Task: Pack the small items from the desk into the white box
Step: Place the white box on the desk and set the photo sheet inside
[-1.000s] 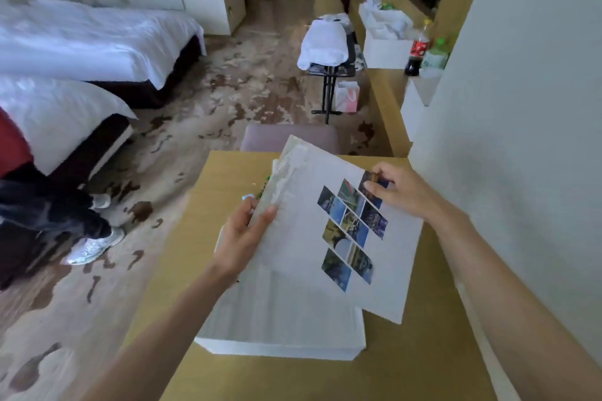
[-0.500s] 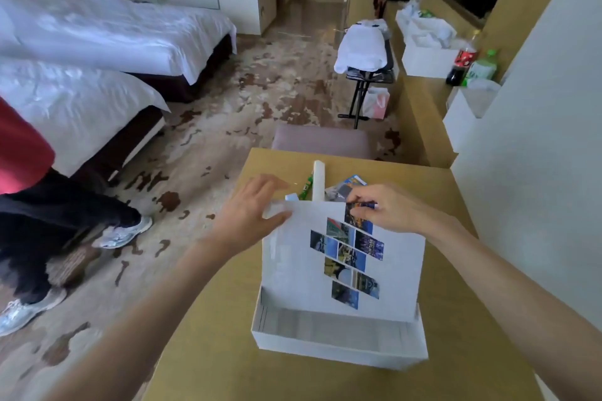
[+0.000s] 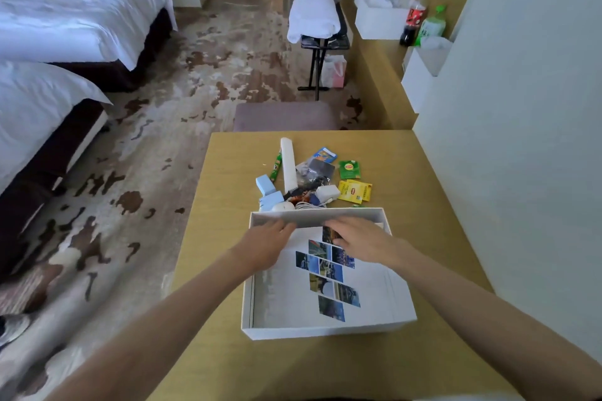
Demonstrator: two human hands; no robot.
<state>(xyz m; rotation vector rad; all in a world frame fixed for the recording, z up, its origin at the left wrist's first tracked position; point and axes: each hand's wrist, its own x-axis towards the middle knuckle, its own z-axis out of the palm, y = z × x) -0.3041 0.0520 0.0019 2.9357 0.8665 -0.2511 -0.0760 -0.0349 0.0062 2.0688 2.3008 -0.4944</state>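
Observation:
The white box [image 3: 312, 332] stands open on the wooden desk [image 3: 215, 238]. A white sheet with photo tiles [image 3: 286, 296] lies flat inside it. My left hand [image 3: 264, 244] sits palm down at the sheet's far edge, fingertips curled against the box's far wall. My right hand [image 3: 361, 241] rests flat on the sheet beside it. Just beyond the box lies a pile of small items: a white tube [image 3: 288, 163], a green pen [image 3: 276, 168], blue blocks [image 3: 264, 184], a white charger [image 3: 327, 193], yellow tea bags [image 3: 355, 190] and a green tea bag [image 3: 349, 169].
A white wall [image 3: 521, 140] runs along the desk's right side. A padded stool [image 3: 286, 115] stands at the far edge. Two beds [image 3: 49, 42] are on the left, and a rack with a white towel [image 3: 314, 13] and bottles [image 3: 415, 19] stand further back.
The sheet went from held up above the box, to upright in it, to lying flat inside. Both hands followed it down. The pile of small items is now uncovered.

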